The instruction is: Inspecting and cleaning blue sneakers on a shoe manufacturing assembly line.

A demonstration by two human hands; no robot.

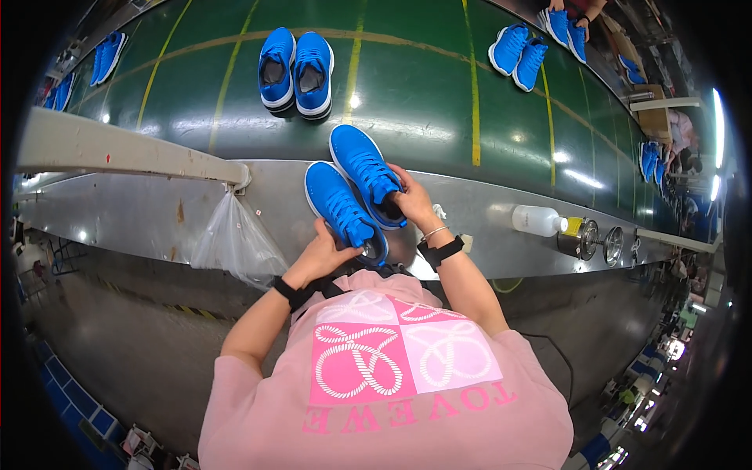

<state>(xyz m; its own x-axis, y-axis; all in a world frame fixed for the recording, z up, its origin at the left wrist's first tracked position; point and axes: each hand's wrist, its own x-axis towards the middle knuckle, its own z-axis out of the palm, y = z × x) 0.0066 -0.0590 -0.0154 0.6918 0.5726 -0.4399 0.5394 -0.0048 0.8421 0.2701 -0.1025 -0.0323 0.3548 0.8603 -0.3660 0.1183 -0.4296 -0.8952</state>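
The blue lace-up left shoe with a white sole [335, 200] and its matching right shoe [366, 163] are just in front of the person, over the grey metal desk [492, 210]; whether they rest on it or are lifted a little, I cannot tell from where I stand. The left hand [319, 254] pinches the left shoe at its heel and opening, with the thumb at the collar, and the right hand [415, 200] grips the right shoe at the collar, some fingers hidden inside. In my judgement, a shoe could slip or tip its toe down, because both are held only at the rear. The pair lies close together, so one sole could rub and mark the other's blue upper. Both toes point away from the person and somewhat to the left; the long axes run nearly parallel, slanting from the heels near the body towards the green conveyor belt [415, 94], and the right shoe's toe reaches farther, over the belt's edge. On that belt, another blue pair [313, 78] stands ahead, and a careless push forward might perhaps knock it. The clear thin plastic bag [235, 235], hanging near the left wrist, could catch on it if the arm swings outward.
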